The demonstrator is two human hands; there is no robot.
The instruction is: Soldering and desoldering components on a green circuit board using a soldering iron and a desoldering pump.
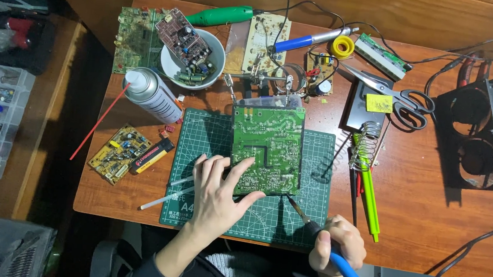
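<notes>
The right hand (337, 242) grips the blue-handled soldering iron (310, 226), tip angled up-left toward the green circuit board (266, 149) on the cutting mat (197, 146), whose lower-left corner the left hand (217, 193) steadies, fingers spread

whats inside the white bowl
The white bowl holds a brown circuit board leaning over its rim and small loose components; whatever lies beneath the board is hidden.
</notes>
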